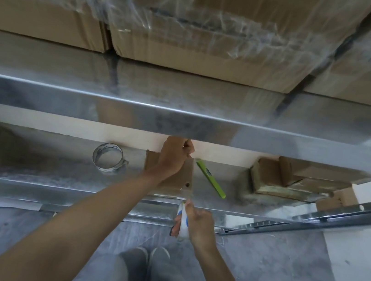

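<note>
Left hand atop cardboard box, fingertips apparently pinching tape strip. Right hand grips tape roll. Green cutter just right of left hand.

Left hand grips box (right hand: tape).

The small box is brown, the cutter bright green, the tape roll white and blue, the shelf shiny grey.

Stockroom: metal racking (film-wrapped cartons)
</note>
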### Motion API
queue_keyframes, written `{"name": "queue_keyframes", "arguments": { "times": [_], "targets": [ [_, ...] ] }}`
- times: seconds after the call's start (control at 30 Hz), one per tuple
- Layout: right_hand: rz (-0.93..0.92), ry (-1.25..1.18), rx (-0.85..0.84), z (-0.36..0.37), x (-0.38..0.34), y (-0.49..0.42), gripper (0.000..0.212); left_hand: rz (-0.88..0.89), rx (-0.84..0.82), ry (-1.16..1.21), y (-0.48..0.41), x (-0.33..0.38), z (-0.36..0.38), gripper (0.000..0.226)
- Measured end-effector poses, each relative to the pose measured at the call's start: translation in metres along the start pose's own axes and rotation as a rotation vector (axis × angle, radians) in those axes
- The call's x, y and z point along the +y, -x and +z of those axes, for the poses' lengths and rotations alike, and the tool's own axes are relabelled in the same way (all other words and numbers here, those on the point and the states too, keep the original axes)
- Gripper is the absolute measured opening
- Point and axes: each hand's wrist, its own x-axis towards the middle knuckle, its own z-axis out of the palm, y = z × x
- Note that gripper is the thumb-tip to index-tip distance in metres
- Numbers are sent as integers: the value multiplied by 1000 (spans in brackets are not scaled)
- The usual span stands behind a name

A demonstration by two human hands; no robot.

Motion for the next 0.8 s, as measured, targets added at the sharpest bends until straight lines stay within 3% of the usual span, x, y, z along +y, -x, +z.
{"name": "queue_keyframes", "arguments": {
  "times": [0.17, 0.33, 0.53, 0.67, 0.8],
  "targets": [
    [115, -32, -13, 3, -1, -11, 66, -51, -105, -115, -6, -4, 0, 18],
    [142, -50, -84, -2, -11, -20, 54, -179, -181, -66, -14, -4, -4, 17],
    [192, -32, -103, -3, -16, -18, 53, -91, -102, -215, -7, 1, -3, 2],
    [217, -37, -97, -3, -17, -17, 52, 52, 1, -335, 7, 5, -5, 12],
    [239, -57, -93, -2, -20, -15, 50, 61, 23, -389, 12, 7, -5, 16]
  ]
}}
